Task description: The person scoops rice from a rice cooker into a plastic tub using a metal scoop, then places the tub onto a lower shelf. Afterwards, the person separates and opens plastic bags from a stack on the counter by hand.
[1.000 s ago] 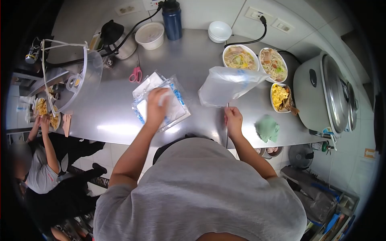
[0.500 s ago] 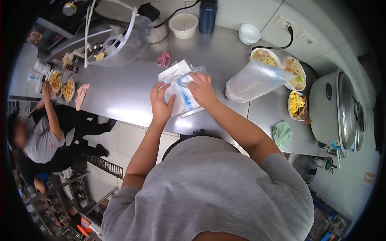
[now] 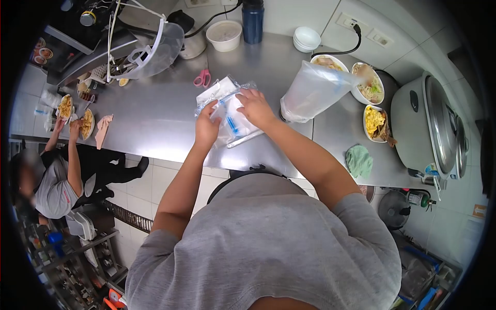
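A stack of clear plastic bags with blue print [image 3: 231,123] lies flat on the steel counter in front of me. My left hand [image 3: 207,128] is at the stack's left edge, thumb and fingers apart. On its upper right part rests my right hand [image 3: 255,109], fingers extended over the plastic. White folded paper or packaging [image 3: 214,90] sticks out at the top of the stack. Just beyond it are pink-handled scissors [image 3: 202,78]. To the right of my right hand stands a filled, translucent plastic bag [image 3: 315,93], leaning to the right.
Bowls of food [image 3: 368,85] and an egg-topped bowl [image 3: 376,123] stand at right, beside a large cooker [image 3: 418,119]. A green cloth [image 3: 358,161] lies near the edge. A lidded tub [image 3: 224,36] and blue bottle [image 3: 252,21] stand behind. At left, a co-worker [image 3: 57,181] handles food bowls.
My hands stay at the plastic bags, with small finger shifts. The view has shifted slightly. The co-worker's second hand now shows at the nearer bowl.
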Demonstrator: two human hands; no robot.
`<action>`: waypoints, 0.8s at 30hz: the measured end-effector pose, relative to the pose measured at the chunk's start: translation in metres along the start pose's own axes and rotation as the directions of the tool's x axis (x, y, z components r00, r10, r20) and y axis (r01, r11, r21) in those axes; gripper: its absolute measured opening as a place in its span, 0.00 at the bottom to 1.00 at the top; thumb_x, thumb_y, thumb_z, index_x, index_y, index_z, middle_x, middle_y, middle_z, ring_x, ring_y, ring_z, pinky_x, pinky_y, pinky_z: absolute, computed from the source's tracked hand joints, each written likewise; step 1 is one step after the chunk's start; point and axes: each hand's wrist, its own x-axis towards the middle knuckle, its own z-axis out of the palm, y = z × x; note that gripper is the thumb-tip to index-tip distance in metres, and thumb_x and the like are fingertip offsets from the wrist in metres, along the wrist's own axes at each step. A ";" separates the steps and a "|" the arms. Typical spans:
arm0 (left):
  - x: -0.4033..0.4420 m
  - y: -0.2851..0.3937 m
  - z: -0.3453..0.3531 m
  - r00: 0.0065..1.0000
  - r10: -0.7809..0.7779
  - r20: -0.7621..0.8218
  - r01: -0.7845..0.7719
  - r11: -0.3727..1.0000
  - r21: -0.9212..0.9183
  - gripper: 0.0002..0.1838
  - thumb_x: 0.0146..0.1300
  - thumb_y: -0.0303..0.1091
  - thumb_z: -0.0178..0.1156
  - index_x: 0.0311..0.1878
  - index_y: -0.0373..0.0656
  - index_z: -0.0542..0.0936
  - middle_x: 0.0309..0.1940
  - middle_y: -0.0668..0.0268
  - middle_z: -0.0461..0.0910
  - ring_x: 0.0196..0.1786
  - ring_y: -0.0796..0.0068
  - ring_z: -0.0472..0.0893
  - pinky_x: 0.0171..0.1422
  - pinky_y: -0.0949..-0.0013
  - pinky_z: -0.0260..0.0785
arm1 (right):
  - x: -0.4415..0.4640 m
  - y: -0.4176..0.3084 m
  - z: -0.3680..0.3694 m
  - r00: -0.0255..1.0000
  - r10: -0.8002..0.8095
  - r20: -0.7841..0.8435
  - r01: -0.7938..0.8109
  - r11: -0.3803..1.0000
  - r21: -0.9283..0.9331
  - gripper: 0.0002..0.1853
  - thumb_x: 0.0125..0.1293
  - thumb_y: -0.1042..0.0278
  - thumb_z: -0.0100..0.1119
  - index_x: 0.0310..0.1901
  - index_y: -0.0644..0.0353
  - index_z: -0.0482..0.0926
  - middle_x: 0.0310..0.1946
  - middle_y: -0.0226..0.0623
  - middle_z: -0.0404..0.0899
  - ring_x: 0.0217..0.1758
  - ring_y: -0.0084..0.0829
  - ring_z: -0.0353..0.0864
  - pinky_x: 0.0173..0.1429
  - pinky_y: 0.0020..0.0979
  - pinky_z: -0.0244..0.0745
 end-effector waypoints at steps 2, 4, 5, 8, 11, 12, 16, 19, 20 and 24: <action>0.001 -0.009 0.006 0.989 0.109 -0.103 -0.095 0.987 0.132 0.35 0.46 0.20 0.66 0.62 0.45 0.69 0.47 0.54 0.76 0.55 0.54 0.73 0.62 0.61 0.63 | -0.002 0.001 0.009 0.996 0.012 -0.087 -0.014 1.000 -0.012 0.10 0.55 0.68 0.59 0.39 0.60 0.82 0.50 0.36 0.75 0.60 0.38 0.66 0.62 0.41 0.59; -0.001 -0.014 0.005 0.975 0.171 -0.144 -0.136 0.965 0.226 0.37 0.45 0.21 0.66 0.63 0.44 0.67 0.51 0.52 0.73 0.58 0.53 0.70 0.64 0.59 0.61 | -0.001 0.002 0.009 0.996 -0.059 -0.071 0.049 0.989 -0.141 0.09 0.56 0.68 0.60 0.37 0.59 0.81 0.52 0.37 0.75 0.59 0.38 0.67 0.60 0.41 0.61; -0.002 -0.012 0.004 0.975 0.174 -0.139 -0.135 0.959 0.248 0.38 0.44 0.21 0.65 0.64 0.45 0.66 0.53 0.52 0.71 0.59 0.52 0.69 0.66 0.58 0.58 | 0.000 0.001 0.007 0.994 -0.096 -0.059 0.082 0.975 -0.205 0.08 0.56 0.67 0.60 0.37 0.59 0.80 0.52 0.38 0.74 0.59 0.38 0.67 0.59 0.41 0.61; -0.002 -0.014 0.000 0.989 0.142 -0.042 -0.122 0.939 0.320 0.40 0.44 0.23 0.65 0.65 0.47 0.65 0.56 0.53 0.69 0.62 0.52 0.66 0.70 0.51 0.51 | 0.006 -0.010 0.000 0.998 0.059 -0.027 -0.059 0.998 0.020 0.07 0.56 0.68 0.60 0.34 0.60 0.80 0.51 0.37 0.75 0.57 0.38 0.68 0.57 0.40 0.63; -0.003 -0.016 0.005 0.994 0.100 0.036 -0.106 0.924 0.368 0.41 0.43 0.24 0.65 0.65 0.51 0.65 0.58 0.56 0.68 0.64 0.54 0.64 0.72 0.44 0.44 | 0.006 -0.009 0.006 0.993 0.111 -0.032 -0.104 0.980 0.170 0.07 0.54 0.69 0.61 0.34 0.60 0.80 0.49 0.36 0.75 0.55 0.39 0.69 0.56 0.41 0.64; -0.002 -0.016 0.005 0.994 0.094 0.051 -0.107 0.918 0.383 0.41 0.43 0.24 0.65 0.65 0.53 0.65 0.59 0.57 0.68 0.65 0.55 0.63 0.72 0.42 0.42 | 0.006 -0.007 0.005 0.994 0.100 0.041 -0.105 0.984 0.142 0.07 0.54 0.69 0.61 0.35 0.60 0.80 0.48 0.35 0.75 0.55 0.39 0.69 0.56 0.41 0.64; 0.002 -0.016 0.009 0.995 0.097 0.018 -0.095 0.899 0.428 0.41 0.43 0.24 0.65 0.65 0.55 0.65 0.59 0.60 0.67 0.65 0.56 0.63 0.73 0.40 0.41 | 0.016 -0.005 -0.002 0.995 -0.057 0.077 0.057 0.998 0.004 0.09 0.54 0.71 0.61 0.38 0.59 0.79 0.47 0.35 0.75 0.54 0.39 0.70 0.57 0.41 0.63; -0.001 -0.015 0.009 0.993 0.119 -0.005 -0.105 0.894 0.436 0.40 0.44 0.24 0.64 0.64 0.55 0.66 0.58 0.61 0.68 0.65 0.57 0.63 0.73 0.40 0.40 | 0.012 -0.003 0.009 0.995 -0.092 0.039 0.092 0.996 0.001 0.11 0.54 0.72 0.60 0.40 0.57 0.78 0.47 0.35 0.75 0.54 0.39 0.70 0.58 0.41 0.62; -0.002 -0.012 0.009 0.991 0.132 -0.018 -0.111 0.888 0.446 0.39 0.44 0.24 0.64 0.64 0.55 0.67 0.56 0.62 0.69 0.64 0.58 0.64 0.73 0.40 0.39 | 0.011 -0.004 0.010 0.996 -0.073 0.045 0.072 0.997 0.024 0.11 0.54 0.72 0.60 0.41 0.57 0.78 0.47 0.36 0.75 0.55 0.39 0.70 0.59 0.41 0.61; -0.010 0.003 0.003 0.988 0.154 -0.015 -0.126 0.860 0.494 0.32 0.46 0.20 0.63 0.58 0.51 0.73 0.45 0.64 0.73 0.53 0.60 0.72 0.69 0.45 0.52 | 0.016 -0.010 0.002 0.964 0.098 0.246 -0.150 0.968 0.202 0.21 0.51 0.69 0.62 0.50 0.52 0.76 0.51 0.35 0.75 0.59 0.39 0.69 0.61 0.42 0.60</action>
